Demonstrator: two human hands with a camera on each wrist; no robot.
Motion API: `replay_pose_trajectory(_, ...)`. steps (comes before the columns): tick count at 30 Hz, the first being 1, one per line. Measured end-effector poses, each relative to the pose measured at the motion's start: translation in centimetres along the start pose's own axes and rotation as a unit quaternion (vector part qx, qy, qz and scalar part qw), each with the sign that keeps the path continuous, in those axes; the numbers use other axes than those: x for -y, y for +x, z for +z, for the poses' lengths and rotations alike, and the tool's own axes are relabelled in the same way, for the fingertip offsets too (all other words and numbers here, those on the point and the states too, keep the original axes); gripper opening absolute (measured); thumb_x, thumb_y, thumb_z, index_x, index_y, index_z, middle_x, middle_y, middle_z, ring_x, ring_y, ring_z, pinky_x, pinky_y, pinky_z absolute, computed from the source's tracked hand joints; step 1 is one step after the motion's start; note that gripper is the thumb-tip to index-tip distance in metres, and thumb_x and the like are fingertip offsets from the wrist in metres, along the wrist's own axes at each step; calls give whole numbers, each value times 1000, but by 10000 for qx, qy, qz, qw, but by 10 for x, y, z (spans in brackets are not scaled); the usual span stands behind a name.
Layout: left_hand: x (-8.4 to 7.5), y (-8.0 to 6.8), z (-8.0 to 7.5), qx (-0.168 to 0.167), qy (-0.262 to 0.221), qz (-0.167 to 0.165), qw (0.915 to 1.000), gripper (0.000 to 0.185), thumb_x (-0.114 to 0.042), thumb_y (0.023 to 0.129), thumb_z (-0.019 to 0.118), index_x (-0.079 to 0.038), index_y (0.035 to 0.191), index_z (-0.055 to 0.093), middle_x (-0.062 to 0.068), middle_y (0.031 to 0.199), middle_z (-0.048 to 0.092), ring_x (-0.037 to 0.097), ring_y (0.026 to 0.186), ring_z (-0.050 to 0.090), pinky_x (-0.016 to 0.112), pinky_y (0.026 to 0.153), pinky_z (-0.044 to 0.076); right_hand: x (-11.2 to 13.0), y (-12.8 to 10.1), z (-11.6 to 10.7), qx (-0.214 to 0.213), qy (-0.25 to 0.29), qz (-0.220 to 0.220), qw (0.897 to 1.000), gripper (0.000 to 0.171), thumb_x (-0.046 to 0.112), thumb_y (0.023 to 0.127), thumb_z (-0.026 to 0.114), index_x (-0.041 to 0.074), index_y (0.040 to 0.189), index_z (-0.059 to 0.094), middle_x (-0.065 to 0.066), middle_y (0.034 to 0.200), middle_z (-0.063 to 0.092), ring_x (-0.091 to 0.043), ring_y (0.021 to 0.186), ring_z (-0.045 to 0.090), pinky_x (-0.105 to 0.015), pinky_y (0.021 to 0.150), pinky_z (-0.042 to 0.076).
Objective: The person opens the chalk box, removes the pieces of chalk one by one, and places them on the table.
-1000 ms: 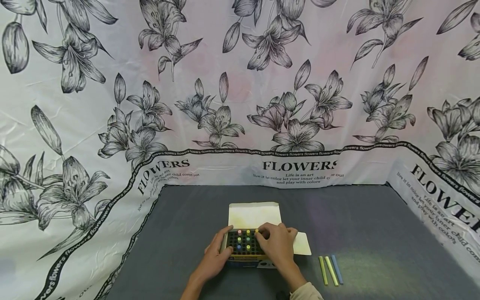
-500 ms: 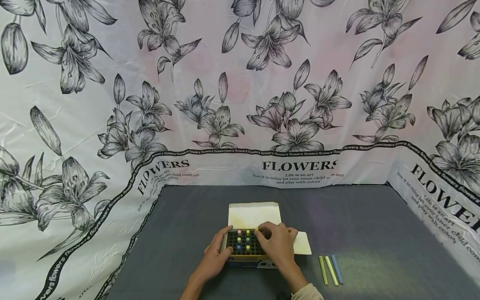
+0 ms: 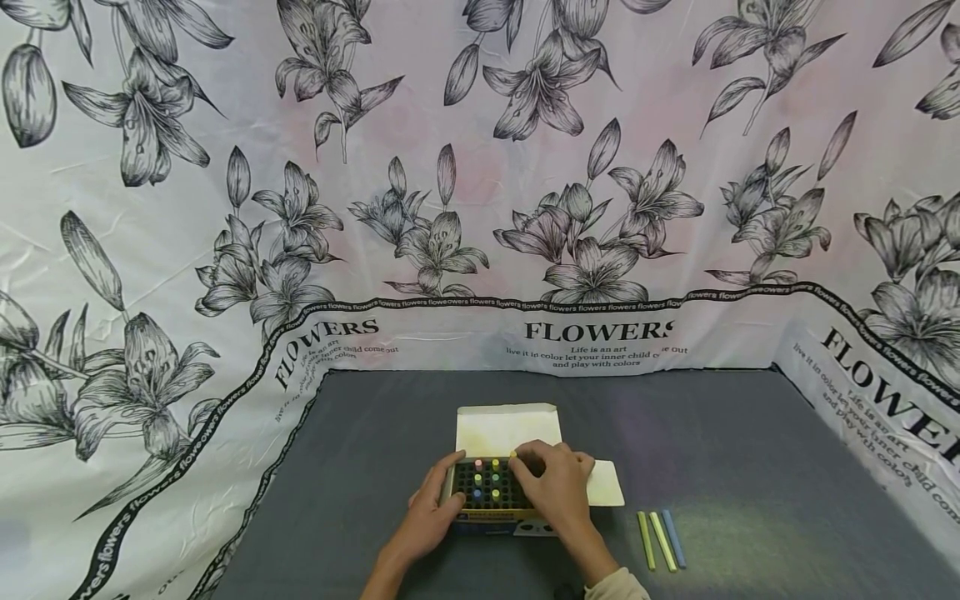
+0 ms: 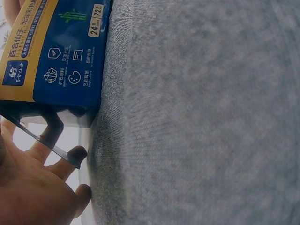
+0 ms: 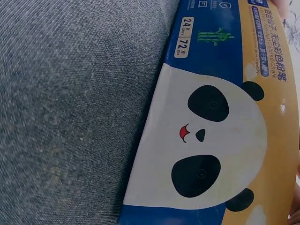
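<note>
Working at: holding the chalk box in the lower middle of the head view, on the grey surface, with its open top facing up.
Left hand: my left hand braces the box's left side, fingers laid fairly straight against the wall; in the left wrist view they press along the box edge rather than curl round it.
Right hand: my right hand lies over the right part of the grid, fingertips bent down at a yellow chalk in the upper right corner of the box. It looks like a pinch on that stick, though my own fingers hide the contact.
Box contents: most cells of the dark grid show empty; only a few sticks stand in it, pink, yellow, green and blue ends among them.
Taken out already: three chalks, two yellowish-green and one blue, lie side by side at the lower right of the frame, well apart from the box.
Left to do: judging by this, three sticks are out and several remain in the grid.
Nearby: white flap above the box; floral cloth behind.
Right wrist view: only the panda print on the box side shows.
</note>
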State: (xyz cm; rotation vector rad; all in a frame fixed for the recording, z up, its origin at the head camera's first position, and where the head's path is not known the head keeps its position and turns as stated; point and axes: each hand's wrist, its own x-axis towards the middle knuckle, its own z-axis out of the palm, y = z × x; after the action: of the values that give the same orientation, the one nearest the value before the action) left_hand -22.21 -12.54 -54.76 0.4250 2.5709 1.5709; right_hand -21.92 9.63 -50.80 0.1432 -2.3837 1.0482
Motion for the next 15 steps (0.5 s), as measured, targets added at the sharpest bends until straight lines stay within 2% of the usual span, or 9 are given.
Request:
replay_pose_trajectory(6, -1, -1, -1, 18, -44, -24, 10000, 61, -19, 99, 52, -33, 156, 37, 14, 163, 31, 34, 135, 40, 53, 92, 36, 1, 0, -1, 43, 328, -22, 9994, 14, 15, 81, 84, 20, 91, 76, 5, 81, 76, -13, 75, 57, -46, 86, 26)
replay_pose_trajectory(9, 0, 0, -1, 28, -32, -61, 10000, 61, -20, 99, 51, -34, 156, 36, 12, 163, 31, 33, 136, 40, 53, 93, 36, 1, 1, -1, 26, 459, -77, 9989, 14, 14, 82, 84, 20, 92, 76, 5, 81, 77, -14, 75, 59, -45, 86, 26)
replay_pose_trajectory(12, 0, 1, -1, 14, -38, -68, 10000, 60, -20, 99, 52, -34, 156, 37, 12, 162, 32, 31, 129, 42, 50, 90, 36, 2, 2, -2, -53, 614, -187, 9979, 14, 13, 82, 83, 19, 92, 75, 6, 81, 77, -13, 75, 60, -44, 86, 25)
replay_pose_trajectory(15, 0, 1, -1, -5, -105, -61, 9999, 61, -18, 98, 53, -34, 155, 38, 14, 157, 37, 29, 112, 48, 44, 80, 40, 2, 2, -3, -190, 803, -365, 9959, 13, 10, 83, 82, 18, 91, 75, 7, 80, 76, -14, 75, 62, -45, 87, 24)
